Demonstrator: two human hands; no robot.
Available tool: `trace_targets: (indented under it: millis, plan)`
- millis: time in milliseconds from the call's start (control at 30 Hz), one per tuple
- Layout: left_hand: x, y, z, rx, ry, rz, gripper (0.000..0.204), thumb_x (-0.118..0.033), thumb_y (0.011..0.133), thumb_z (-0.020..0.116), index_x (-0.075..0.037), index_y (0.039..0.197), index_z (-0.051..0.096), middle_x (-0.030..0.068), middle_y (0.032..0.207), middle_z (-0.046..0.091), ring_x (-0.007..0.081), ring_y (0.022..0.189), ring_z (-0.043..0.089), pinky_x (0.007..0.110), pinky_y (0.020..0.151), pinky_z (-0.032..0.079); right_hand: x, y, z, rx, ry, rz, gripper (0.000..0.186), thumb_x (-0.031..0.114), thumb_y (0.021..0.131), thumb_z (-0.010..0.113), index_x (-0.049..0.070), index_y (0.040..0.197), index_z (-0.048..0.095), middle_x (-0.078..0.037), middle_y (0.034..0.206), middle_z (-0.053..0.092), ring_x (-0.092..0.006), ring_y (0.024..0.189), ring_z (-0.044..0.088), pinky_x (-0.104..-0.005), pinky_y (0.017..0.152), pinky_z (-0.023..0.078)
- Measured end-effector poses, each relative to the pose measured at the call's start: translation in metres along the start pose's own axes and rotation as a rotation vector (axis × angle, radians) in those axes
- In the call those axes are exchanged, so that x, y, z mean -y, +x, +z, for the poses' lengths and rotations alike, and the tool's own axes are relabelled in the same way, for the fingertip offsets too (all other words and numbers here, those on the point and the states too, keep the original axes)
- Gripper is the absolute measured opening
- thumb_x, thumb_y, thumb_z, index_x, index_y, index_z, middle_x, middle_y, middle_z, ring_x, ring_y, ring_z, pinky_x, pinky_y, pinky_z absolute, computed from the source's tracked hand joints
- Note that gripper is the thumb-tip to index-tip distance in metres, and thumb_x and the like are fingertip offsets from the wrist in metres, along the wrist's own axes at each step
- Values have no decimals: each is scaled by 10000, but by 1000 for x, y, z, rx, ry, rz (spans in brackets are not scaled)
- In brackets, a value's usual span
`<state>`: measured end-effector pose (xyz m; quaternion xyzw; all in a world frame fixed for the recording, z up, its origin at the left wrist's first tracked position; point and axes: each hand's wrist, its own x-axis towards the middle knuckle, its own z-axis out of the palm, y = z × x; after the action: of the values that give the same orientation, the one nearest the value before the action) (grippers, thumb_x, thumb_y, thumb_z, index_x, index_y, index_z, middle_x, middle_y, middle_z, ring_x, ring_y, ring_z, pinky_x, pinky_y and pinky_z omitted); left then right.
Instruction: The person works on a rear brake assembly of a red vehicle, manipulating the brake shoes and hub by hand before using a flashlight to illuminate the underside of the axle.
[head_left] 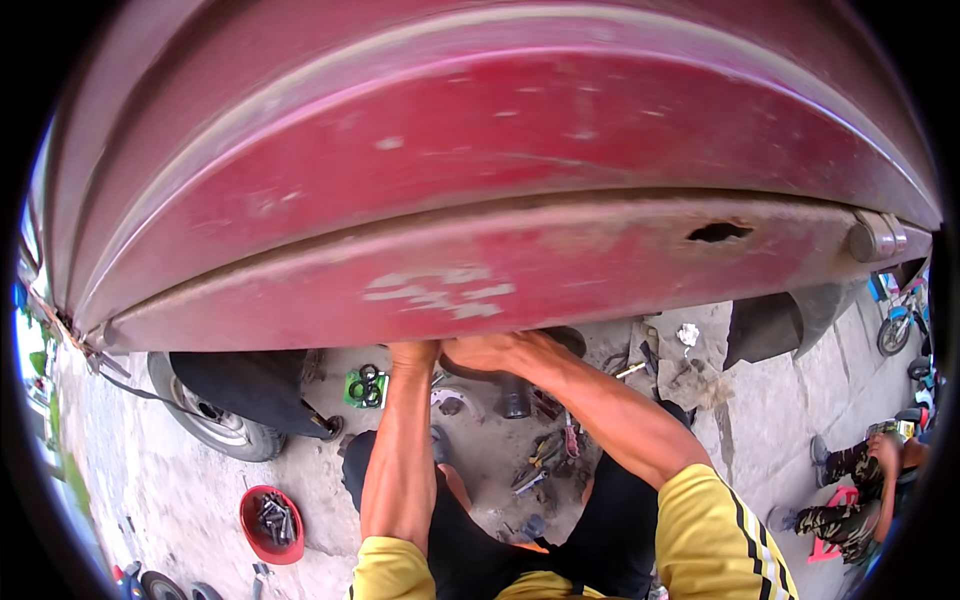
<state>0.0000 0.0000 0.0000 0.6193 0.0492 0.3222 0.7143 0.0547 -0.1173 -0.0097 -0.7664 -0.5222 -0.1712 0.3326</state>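
Note:
A worn red vehicle body panel [560,255], with a jagged hole, spans the upper view. My left hand [412,350] reaches up beneath its lower edge, its fingers hidden behind the panel. Just to the right, my right hand [480,348] reaches under the same edge, fingers also out of sight; what either holds I cannot tell. A dark round part [515,395] lies below my right hand. On the ground between my legs are scattered tools [540,460]. A green package with black rings [366,388] lies left of my left forearm.
A wheel [230,430] and black mudguard are at left, a red bowl of metal pieces [272,520] at lower left. Another black flap [760,330] hangs at right. A person in camouflage trousers [840,525] sits on a red stool at right, near small motorbikes [895,330].

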Motion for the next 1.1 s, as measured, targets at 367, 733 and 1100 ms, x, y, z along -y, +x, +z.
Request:
trace_targets:
  millis: [367, 733, 1100]
  plan:
    - [83, 4, 16, 52, 251, 138, 274, -210, 857, 645, -58, 1082, 609, 79, 1057, 614, 198, 965, 558, 370, 847, 477, -42, -33, -50, 131, 60, 135, 190, 164, 806, 602, 41, 945, 644, -185, 923, 650, -367, 889, 600, -470, 759, 452]
    - [72, -8, -11, 36, 824, 380, 264, -201, 881, 581, -34, 1083, 616, 142, 1058, 623, 282, 996, 565, 427, 861, 453, -40, -23, -57, 314, -40, 274, 233, 250, 841, 543, 90, 967, 656, -136, 968, 672, -325, 903, 622, -466, 783, 460]
    - [109, 3, 0, 72, 891, 546, 246, -235, 879, 593, -61, 1045, 640, 104, 1022, 646, 250, 961, 584, 426, 826, 465, -40, -23, -81, 398, 19, 277, 245, 285, 843, 594, 85, 969, 657, -132, 926, 668, -315, 881, 615, -454, 765, 461]
